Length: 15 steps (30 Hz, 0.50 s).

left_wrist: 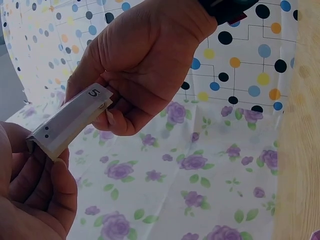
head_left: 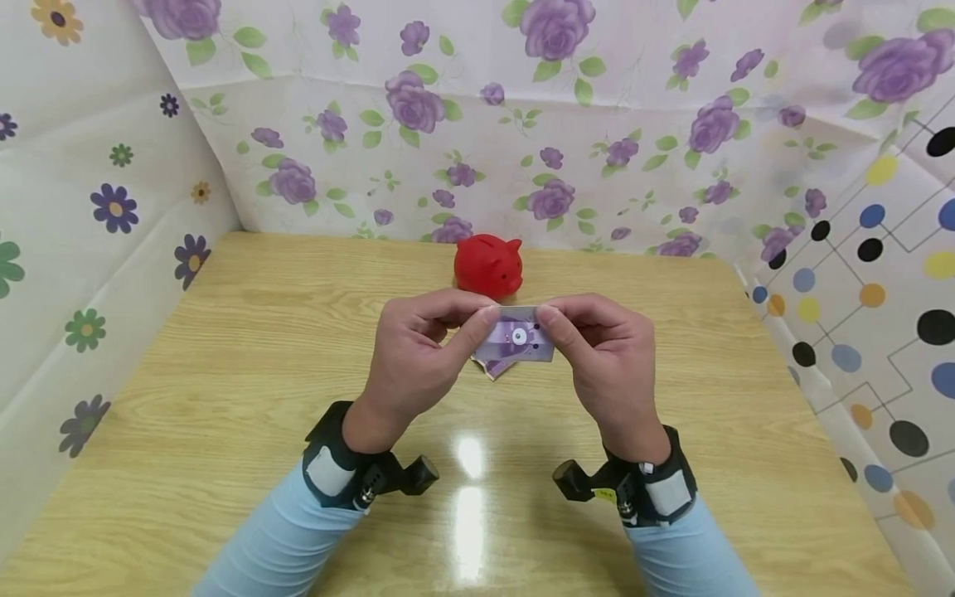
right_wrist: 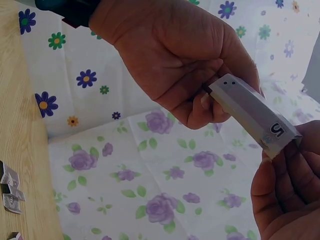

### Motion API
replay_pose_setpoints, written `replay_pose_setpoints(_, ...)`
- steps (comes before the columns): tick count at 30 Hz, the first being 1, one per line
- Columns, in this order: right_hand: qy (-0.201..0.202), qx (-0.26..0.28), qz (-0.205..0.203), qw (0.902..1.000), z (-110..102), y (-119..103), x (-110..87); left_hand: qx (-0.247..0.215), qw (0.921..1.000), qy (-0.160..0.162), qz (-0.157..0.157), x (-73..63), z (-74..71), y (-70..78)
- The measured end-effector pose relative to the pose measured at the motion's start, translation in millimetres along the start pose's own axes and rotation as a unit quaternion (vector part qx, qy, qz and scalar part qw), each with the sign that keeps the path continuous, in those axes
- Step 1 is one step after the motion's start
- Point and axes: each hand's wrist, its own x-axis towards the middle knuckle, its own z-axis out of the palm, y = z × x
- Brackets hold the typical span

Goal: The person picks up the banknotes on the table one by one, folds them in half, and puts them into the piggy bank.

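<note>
Both hands hold a folded purple banknote [head_left: 515, 336], raised over the table. My left hand [head_left: 418, 352] pinches its left end between thumb and fingers, while my right hand [head_left: 615, 369] pinches the right end. Creased lengthwise, the banknote [left_wrist: 72, 122] shows a printed 5 in the left wrist view; the 5 also shows on the banknote [right_wrist: 255, 115] in the right wrist view. Below it on the table lies another purple folded paper [head_left: 496, 369], partly hidden by the held one. Just beyond the hands stands a red piggy bank [head_left: 485, 265], its slot on top.
The wooden table [head_left: 298, 332] meets a flowered cloth [head_left: 485, 124] at the back. Patterned cloths also hang at the left and right sides. At the right wrist view's left edge, a grey folded paper [right_wrist: 11, 185] lies on the wood.
</note>
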Motion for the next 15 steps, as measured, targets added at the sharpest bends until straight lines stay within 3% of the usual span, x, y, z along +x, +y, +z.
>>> replay_pose_setpoints(6,-0.016,0.012,0.012,0.9997,0.6,-1.6,-0.8,-0.010,0.9999,-0.014,-0.002,-0.2,0.6,-0.7)
replay_pose_setpoints(15,-0.035,0.006,-0.001,0.9994,2.5,-3.9,-2.7,-0.007,0.9994,-0.030,0.019,-0.3,1.3,1.0)
